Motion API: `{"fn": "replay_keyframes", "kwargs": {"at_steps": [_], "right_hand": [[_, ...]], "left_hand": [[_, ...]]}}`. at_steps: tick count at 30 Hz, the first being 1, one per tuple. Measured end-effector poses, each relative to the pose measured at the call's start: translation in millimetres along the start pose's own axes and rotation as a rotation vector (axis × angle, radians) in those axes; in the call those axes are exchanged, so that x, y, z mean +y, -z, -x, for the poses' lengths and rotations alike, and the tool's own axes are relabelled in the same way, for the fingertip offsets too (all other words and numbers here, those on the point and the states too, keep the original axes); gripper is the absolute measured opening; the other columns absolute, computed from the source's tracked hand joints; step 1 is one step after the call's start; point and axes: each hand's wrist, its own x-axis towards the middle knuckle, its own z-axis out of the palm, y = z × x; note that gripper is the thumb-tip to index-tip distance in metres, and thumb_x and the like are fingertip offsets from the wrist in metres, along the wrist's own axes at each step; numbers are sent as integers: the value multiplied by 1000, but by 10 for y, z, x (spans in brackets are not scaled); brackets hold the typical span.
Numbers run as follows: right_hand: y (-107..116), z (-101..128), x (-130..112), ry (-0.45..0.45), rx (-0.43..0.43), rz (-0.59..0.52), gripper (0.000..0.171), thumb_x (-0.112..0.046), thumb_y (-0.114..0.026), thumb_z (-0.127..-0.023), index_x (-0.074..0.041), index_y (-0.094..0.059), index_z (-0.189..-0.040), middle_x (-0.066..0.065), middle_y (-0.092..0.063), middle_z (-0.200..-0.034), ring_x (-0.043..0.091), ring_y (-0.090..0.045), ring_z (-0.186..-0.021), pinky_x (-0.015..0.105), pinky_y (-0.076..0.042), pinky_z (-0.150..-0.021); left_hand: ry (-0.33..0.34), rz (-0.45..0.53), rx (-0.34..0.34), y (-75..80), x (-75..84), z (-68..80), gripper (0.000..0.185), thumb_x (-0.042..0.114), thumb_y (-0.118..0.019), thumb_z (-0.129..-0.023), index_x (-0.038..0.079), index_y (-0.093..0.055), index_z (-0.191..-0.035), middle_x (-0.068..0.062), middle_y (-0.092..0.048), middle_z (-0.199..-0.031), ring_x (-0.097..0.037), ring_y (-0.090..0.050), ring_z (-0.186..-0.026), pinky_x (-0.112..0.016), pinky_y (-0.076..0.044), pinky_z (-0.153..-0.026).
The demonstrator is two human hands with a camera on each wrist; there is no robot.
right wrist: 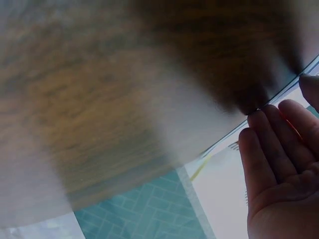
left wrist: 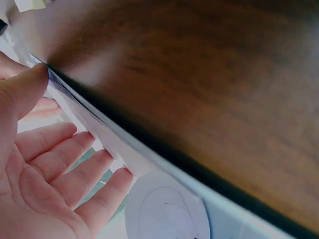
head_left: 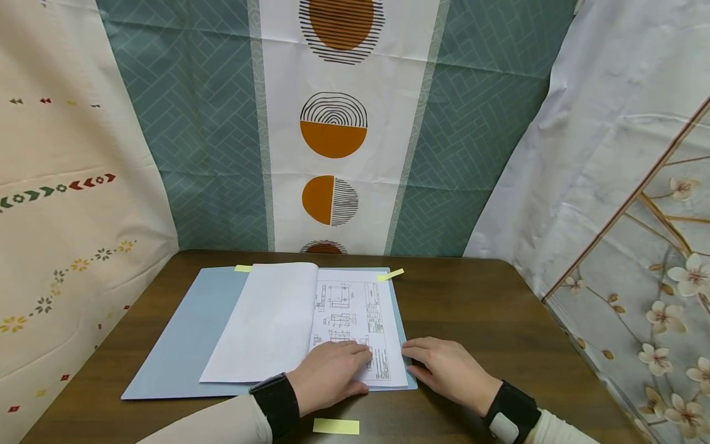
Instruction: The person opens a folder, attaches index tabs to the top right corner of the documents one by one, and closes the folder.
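A light blue folder (head_left: 172,351) lies open on the table, holding a stack of white sheets. Blank white paper (head_left: 266,327) is turned over to the left, and a technical drawing (head_left: 355,308) with line figures and tables faces up on the right. My left hand (head_left: 333,373) rests on the lower part of the drawing, its fingers fairly straight in the left wrist view. Beside the folder's right edge is my right hand (head_left: 446,370); in the right wrist view its extended fingers (right wrist: 261,154) meet that edge, with the thumb apart from them.
One yellow sticky tab (head_left: 391,275) sticks out at the drawing's top right corner, another yellow tab (head_left: 243,268) at the folder's top edge. A yellow strip (head_left: 336,426) lies on the brown wooden table (head_left: 466,296) near its front. Patterned curtains (head_left: 211,123) hang behind and at both sides.
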Motion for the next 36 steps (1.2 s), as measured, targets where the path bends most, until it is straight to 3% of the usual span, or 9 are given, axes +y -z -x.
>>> {"fn": "replay_keyframes", "kwargs": {"at_steps": [6, 13, 16, 19, 23, 29, 36], "right_hand": [[-13, -1, 2, 0, 8, 8, 28, -25, -87, -98, -10, -84, -121, 4, -78, -130, 19, -75, -116, 40, -63, -95], [-12, -11, 9, -13, -1, -5, 28, -26, -86, -99, -11, -84, -122, 3, -78, -129, 19, -76, -113, 41, -63, -95], [-15, -10, 12, -17, -4, -7, 28, -26, -86, -99, -11, -84, -122, 3, -79, -129, 19, -77, -113, 41, -63, -95], [-16, -8, 10, -22, -8, -5, 28, -26, -86, -99, -11, -84, -123, 3, -78, -129, 19, -76, -113, 41, -63, -95], [-12, -14, 3, -29, -20, -4, 29, -26, -85, -100, -11, -84, -124, 3, -78, -130, 19, -76, -114, 42, -63, -96], [-25, -23, -6, -27, -17, 1, 28, -25, -86, -99, -11, -84, -123, 3, -79, -129, 19, -76, -113, 41, -63, -95], [-22, -24, -20, -24, -4, 12, 27, -23, -88, -97, -11, -84, -121, 3, -79, -127, 19, -77, -111, 41, -63, -94]], "left_hand": [[-26, 4, 5, 25, -16, -8, 46, 45, -88, -95, 18, -76, -131, 6, -76, -127, -10, -72, -113, -33, -58, -99], [-27, 112, -7, 91, -78, -16, 34, 38, -88, -96, 18, -78, -122, 9, -77, -114, -6, -66, -92, -29, -58, -91], [-21, 116, 11, 86, -84, -11, 21, 33, -85, -100, 20, -78, -115, 11, -75, -105, -5, -64, -86, -28, -57, -85], [-26, 74, 69, 57, -62, -14, 6, 24, -81, -103, 20, -76, -101, 12, -71, -91, -4, -60, -77, -27, -54, -73], [-10, -1, 132, 34, -1, -44, 13, 16, -80, -99, 19, -72, -89, 11, -67, -78, -5, -55, -65, -27, -48, -60], [30, -89, 140, 16, 81, -97, 9, 19, -83, -96, 18, -75, -93, 9, -69, -76, -6, -61, -63, -28, -51, -59], [10, -227, 176, 2, 172, -157, 11, 27, -83, -99, 18, -76, -99, 5, -72, -77, -10, -69, -64, -30, -55, -58]]}}
